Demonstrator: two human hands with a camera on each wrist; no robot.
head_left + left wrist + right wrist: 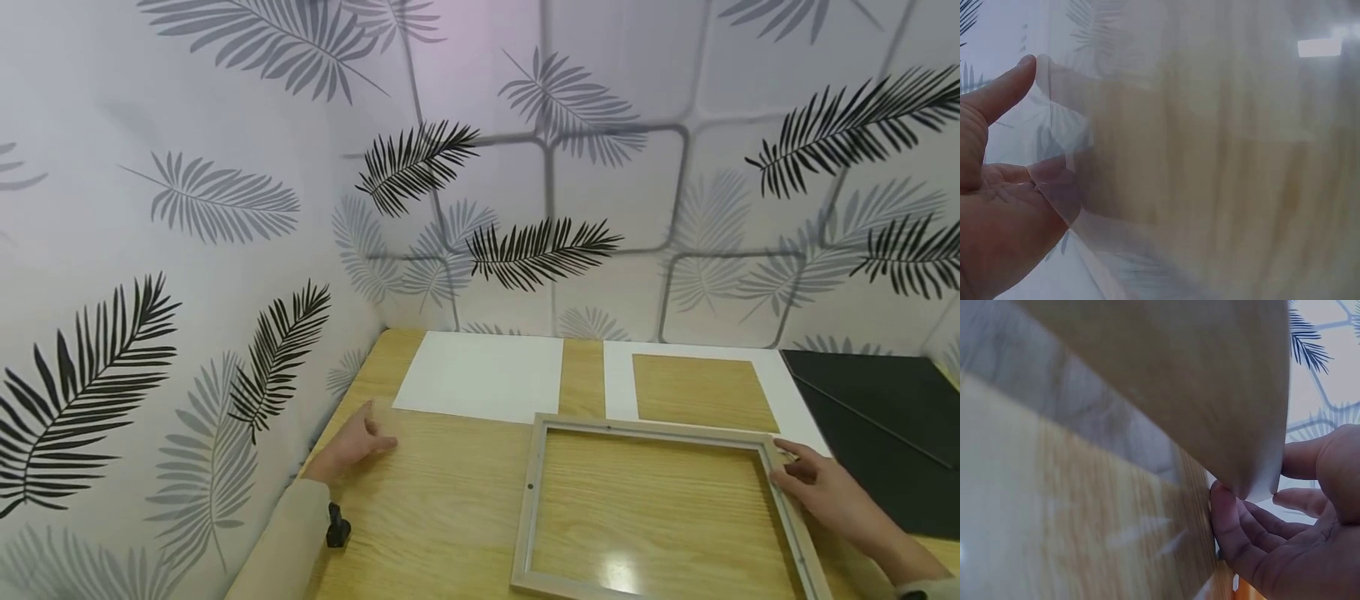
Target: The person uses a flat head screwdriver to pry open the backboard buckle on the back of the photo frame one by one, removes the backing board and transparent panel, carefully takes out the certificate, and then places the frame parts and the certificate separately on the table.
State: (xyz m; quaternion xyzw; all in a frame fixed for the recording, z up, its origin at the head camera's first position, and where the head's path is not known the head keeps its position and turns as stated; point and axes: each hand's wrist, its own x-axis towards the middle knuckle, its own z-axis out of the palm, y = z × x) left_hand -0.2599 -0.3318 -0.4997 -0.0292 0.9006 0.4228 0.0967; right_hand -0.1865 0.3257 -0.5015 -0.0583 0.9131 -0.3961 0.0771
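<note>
A clear plastic sheet (450, 467) spans the space between both hands, over the table and a pale wooden picture frame (529, 500). My left hand (356, 446) holds the sheet at its left edge, near a corner. In the left wrist view the thumb lies at the edge of the sheet (1179, 156), with the fingers showing through it. Beside the frame's upper right corner, my right hand (825, 492) pinches the sheet's other side. The right wrist view shows this sheet (1210, 394) bending, its corner between thumb and fingertips.
Behind the frame, a white rectangular sheet (480, 375) lies on the wooden table (581, 379). Right of it is a white mat (618, 392) with a rectangular window. A black panel (885, 417) with a thin strip across it lies at the far right. Feather-patterned walls (480, 292) border the table.
</note>
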